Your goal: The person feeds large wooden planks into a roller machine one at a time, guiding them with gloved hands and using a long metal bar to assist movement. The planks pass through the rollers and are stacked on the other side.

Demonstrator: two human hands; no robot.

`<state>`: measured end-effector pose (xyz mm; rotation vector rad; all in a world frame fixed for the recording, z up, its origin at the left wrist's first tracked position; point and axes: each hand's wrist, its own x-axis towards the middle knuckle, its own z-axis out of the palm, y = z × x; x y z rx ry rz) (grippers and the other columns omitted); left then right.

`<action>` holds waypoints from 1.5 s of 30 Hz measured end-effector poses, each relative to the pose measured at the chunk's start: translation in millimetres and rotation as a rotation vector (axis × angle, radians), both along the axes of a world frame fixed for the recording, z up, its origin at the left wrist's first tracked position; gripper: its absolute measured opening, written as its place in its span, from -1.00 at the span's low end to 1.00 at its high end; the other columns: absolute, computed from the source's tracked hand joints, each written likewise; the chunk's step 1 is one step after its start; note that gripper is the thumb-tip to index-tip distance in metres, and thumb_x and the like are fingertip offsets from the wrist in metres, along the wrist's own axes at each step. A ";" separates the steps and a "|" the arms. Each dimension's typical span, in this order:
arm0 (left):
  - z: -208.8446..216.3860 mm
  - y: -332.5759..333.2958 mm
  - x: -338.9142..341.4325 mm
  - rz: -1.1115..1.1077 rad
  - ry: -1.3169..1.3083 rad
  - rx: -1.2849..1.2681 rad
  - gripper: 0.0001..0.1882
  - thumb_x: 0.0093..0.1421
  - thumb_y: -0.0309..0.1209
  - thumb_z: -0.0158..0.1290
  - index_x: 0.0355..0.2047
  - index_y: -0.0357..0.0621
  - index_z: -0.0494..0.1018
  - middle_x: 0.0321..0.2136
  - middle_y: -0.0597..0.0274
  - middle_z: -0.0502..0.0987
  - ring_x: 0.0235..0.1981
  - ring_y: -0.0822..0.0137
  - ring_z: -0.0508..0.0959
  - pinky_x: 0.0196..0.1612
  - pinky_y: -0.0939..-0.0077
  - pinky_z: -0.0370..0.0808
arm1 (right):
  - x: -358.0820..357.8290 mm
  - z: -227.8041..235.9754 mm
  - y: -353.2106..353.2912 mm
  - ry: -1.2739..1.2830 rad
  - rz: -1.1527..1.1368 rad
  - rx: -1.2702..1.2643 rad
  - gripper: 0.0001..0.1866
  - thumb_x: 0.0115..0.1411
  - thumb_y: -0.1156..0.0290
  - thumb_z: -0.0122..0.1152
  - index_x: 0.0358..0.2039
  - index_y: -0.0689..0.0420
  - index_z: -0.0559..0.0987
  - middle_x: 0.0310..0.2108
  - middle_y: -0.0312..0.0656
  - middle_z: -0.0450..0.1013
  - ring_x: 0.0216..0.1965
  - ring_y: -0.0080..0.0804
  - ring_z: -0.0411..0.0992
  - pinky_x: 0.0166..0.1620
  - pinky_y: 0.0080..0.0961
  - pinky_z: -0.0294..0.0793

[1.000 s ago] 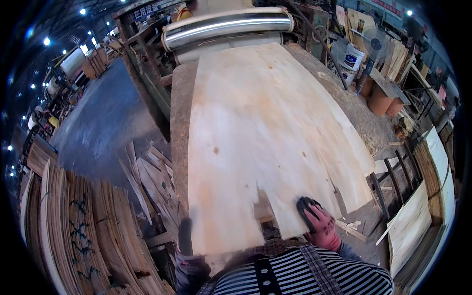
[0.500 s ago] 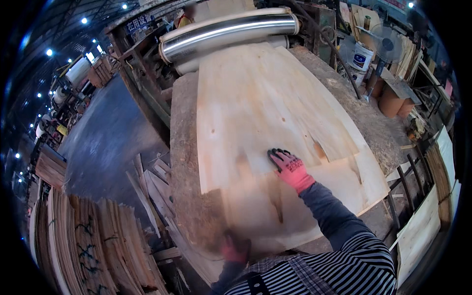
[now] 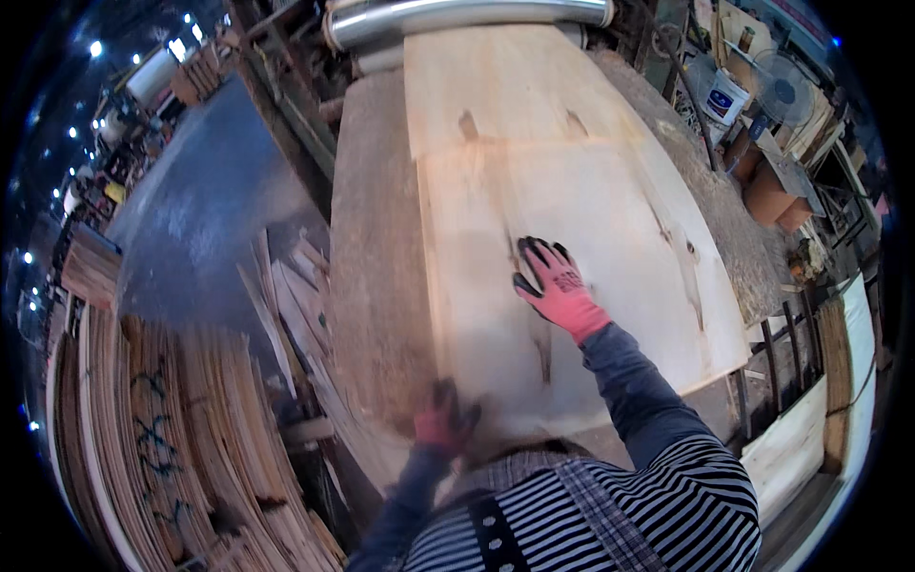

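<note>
A pale wood veneer sheet (image 3: 610, 219) lies before me on a worn feed table (image 3: 367, 238), and a further veneer sheet (image 3: 505, 81) reaches from its far end to the metal roller (image 3: 467, 17). My right hand (image 3: 558, 286), in a pink glove with black fingertips, rests flat on the near sheet with its fingers spread. Close to that sheet's near left edge is my left hand (image 3: 445, 419), gloved alike. Motion blurs it, but its fingers look apart with nothing visible between them; whether it touches the sheet I cannot tell.
Bundled veneer stacks (image 3: 181, 429) stand at the lower left, with loose wood strips (image 3: 295, 315) beside the table. On the right are a white bucket (image 3: 724, 100), a fan (image 3: 783, 88), a cardboard box (image 3: 767, 195) and leaning boards (image 3: 786, 434).
The upper veneer sheet has slid away toward the roller, uncovering more of the one beneath. Both hands appear higher in the picture, and the view has tilted downward.
</note>
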<state>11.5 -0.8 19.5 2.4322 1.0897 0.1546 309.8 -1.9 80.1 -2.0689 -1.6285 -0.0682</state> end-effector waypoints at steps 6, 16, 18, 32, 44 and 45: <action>17.1 -8.1 4.1 0.039 -0.020 0.055 -0.32 0.00 0.06 -0.08 0.08 0.00 0.14 0.08 -0.27 0.00 0.10 -0.23 0.02 0.09 -0.01 0.04 | -48.2 -19.4 -158.6 0.024 -0.113 -0.203 -0.21 -0.12 0.11 0.20 0.09 0.18 0.14 0.08 0.02 0.08 0.13 -0.10 0.02 0.17 -0.22 -0.09; 21.2 -58.4 43.4 -0.212 -0.607 -0.275 -0.34 0.04 -0.13 -0.04 0.12 -0.04 0.05 0.10 -0.17 0.01 0.09 -0.10 0.11 0.11 0.23 0.08 | -95.8 -45.2 -211.7 -0.128 -0.205 -0.358 -0.13 -0.34 -0.08 0.29 -0.01 0.10 0.30 0.01 -0.03 0.16 0.09 -0.07 0.04 0.15 -0.08 -0.10; 17.6 -42.9 31.5 -0.064 -0.552 -0.212 -0.32 0.05 -0.14 -0.05 0.13 -0.10 0.01 0.09 -0.16 0.05 0.07 -0.08 0.15 0.10 0.29 0.12 | -90.6 -47.0 -213.9 -0.193 -0.177 -0.406 -0.17 -0.35 -0.06 0.29 -0.04 0.08 0.33 0.00 -0.05 0.17 0.09 -0.08 0.04 0.15 -0.08 -0.09; -8.8 15.4 47.0 0.033 -0.545 -1.406 -0.33 0.08 -0.35 -0.03 0.13 -0.16 -0.10 -0.05 -0.03 0.29 -0.31 0.20 0.49 -0.29 0.46 0.42 | -46.3 -2.7 -162.3 -0.077 -0.252 0.054 -0.46 0.00 0.28 0.09 0.02 0.15 0.26 0.00 -0.05 0.22 0.06 -0.07 0.12 0.12 -0.26 0.03; -2.5 -8.9 26.8 -0.106 -0.140 0.198 -0.19 -0.07 0.00 0.00 0.05 -0.33 0.09 0.07 -0.20 0.07 0.07 -0.12 0.09 0.08 0.05 0.03 | 0.0 -68.8 -116.7 -0.072 -0.483 -0.448 -0.23 -0.05 -0.08 0.02 0.09 0.15 0.16 0.14 -0.05 0.00 0.16 -0.08 -0.06 0.16 0.00 -0.25; 0.7 -9.4 28.0 -0.119 -0.110 0.190 -0.17 -0.08 0.02 0.01 0.07 -0.32 0.07 0.08 -0.20 0.05 0.07 -0.13 0.08 0.08 0.04 0.01 | 11.3 -69.4 -102.0 -0.054 -0.476 -0.453 -0.22 -0.04 -0.08 0.00 0.10 0.14 0.14 0.14 -0.04 0.00 0.16 -0.07 -0.07 0.16 -0.01 -0.26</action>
